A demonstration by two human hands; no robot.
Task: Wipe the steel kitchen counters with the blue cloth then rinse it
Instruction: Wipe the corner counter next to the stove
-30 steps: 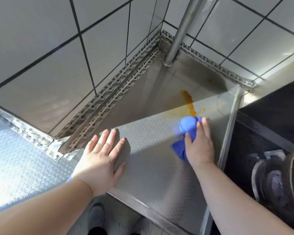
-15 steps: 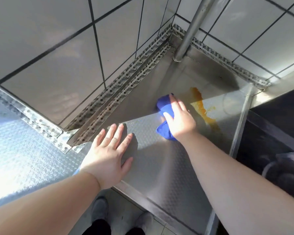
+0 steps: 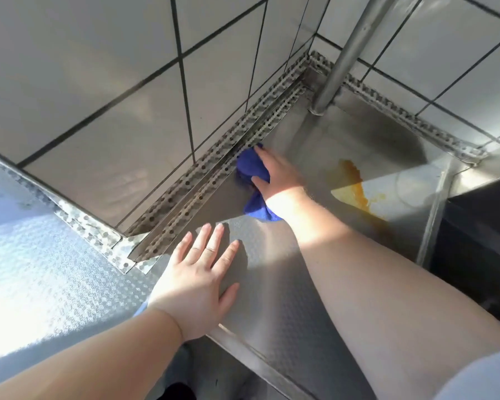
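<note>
Hands: two, both bare, both on the steel counter (image 3: 272, 290).
Cloths: one blue cloth (image 3: 253, 168), bunched, lying on the counter right against the perforated metal strip (image 3: 214, 180) at the foot of the tiled wall (image 3: 98, 82).
Right hand (image 3: 274, 176): arm reached forward across the counter, palm down on the cloth; fingers extended and close together, pressing on the cloth, thumb along its near side; a tail of cloth sticks out beside the wrist.
Left hand (image 3: 198, 287): flat on the counter near the front edge, fingers straight and slightly spread, holding nothing.
Stains: one orange-brown smear (image 3: 355, 183), right of the right hand, apart from the cloth.
Poles: one steel pole (image 3: 347, 53) standing in the back corner.
</note>
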